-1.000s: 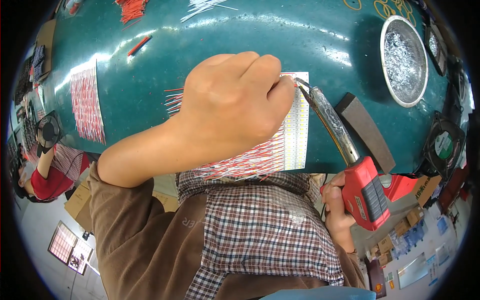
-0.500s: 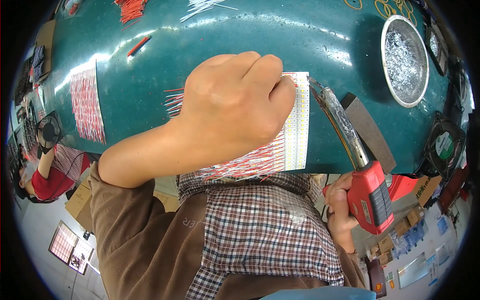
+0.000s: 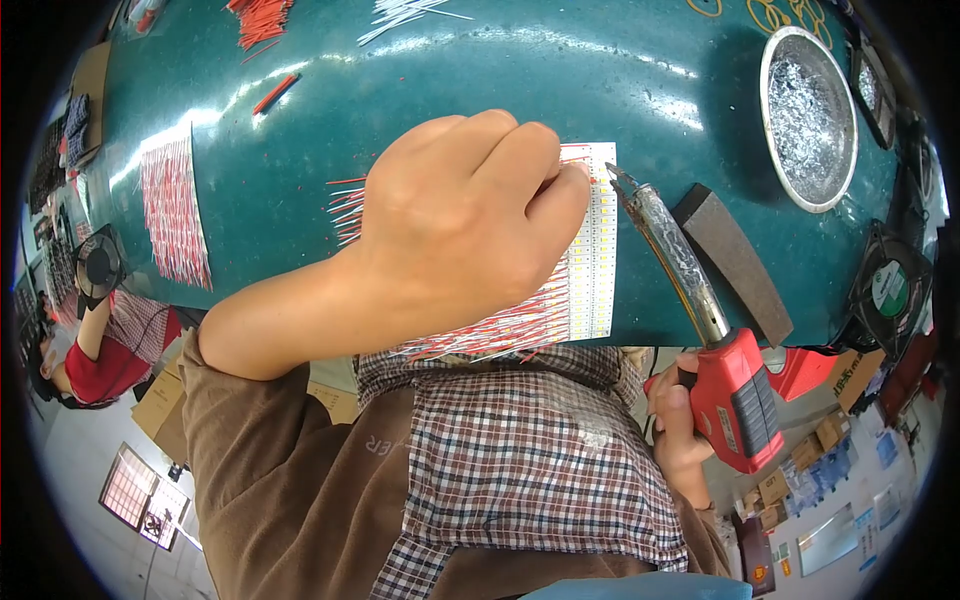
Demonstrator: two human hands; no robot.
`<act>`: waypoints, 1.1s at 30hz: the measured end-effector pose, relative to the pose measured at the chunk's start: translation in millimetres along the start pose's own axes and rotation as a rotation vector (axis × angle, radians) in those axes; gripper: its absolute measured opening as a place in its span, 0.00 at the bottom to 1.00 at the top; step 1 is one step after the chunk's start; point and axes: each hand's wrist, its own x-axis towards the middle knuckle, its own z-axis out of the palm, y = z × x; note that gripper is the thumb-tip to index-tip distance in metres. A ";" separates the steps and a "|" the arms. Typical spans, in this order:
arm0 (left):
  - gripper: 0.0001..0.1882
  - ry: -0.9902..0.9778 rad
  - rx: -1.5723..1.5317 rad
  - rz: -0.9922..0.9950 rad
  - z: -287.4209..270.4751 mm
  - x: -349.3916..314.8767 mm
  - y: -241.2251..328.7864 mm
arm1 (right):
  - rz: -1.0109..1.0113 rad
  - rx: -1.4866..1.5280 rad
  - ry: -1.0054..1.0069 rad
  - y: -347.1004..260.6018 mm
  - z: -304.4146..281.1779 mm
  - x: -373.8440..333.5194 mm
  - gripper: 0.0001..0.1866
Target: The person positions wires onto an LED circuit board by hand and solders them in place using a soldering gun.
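Observation:
My left hand (image 3: pixel 465 215) is closed in a pinch over the white LED board (image 3: pixel 604 250), with a bit of red wire (image 3: pixel 594 181) showing at the fingertips. Rows of small yellow LEDs run along the board, and many red and white wires (image 3: pixel 490 325) fan out from it to the left under my hand. My right hand (image 3: pixel 680 420) grips a red-and-black soldering gun (image 3: pixel 740 400) by its handle. Its metal barrel points up and left, and the tip (image 3: pixel 612 170) is at the board's upper right, close to my left fingertips. Whether the tip touches the board I cannot tell.
A dark grey block (image 3: pixel 735 265) lies beside the barrel. Farther right stand a metal bowl of silvery scraps (image 3: pixel 810 120) and a small fan (image 3: pixel 888 288). Another wired board (image 3: pixel 175 205) lies left, with red wires (image 3: pixel 262 20) behind. A co-worker in red (image 3: pixel 95 360) sits far left.
The soldering gun's tip has shifted slightly down and left, from the board's top edge toward my left fingertips. My left hand has moved slightly downward, its fingers still pinched.

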 end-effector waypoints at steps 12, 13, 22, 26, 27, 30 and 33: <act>0.15 -0.010 -0.028 0.001 1.9 3.4 1.3 | 0.045 0.010 0.022 0.2 3.3 3.4 0.03; 0.15 -0.007 -0.024 -0.001 2.2 3.1 1.5 | 0.042 0.002 -0.005 1.3 2.0 3.7 0.02; 0.16 -0.006 -0.013 -0.013 2.8 3.6 2.9 | 0.080 -0.027 -0.002 -1.2 4.5 4.8 0.02; 0.16 -0.016 -0.017 -0.017 1.8 5.6 2.7 | 0.063 0.023 0.011 -1.9 2.7 4.9 0.02; 0.16 -0.018 -0.014 -0.017 1.4 4.3 3.3 | 0.061 0.026 0.009 0.1 1.9 4.3 0.02; 0.16 -0.035 -0.008 -0.015 0.8 1.4 4.6 | 0.003 0.019 -0.004 3.6 1.4 2.6 0.03; 0.16 -0.040 0.005 -0.014 0.1 1.8 5.1 | 0.050 0.077 0.035 1.4 4.1 2.9 0.04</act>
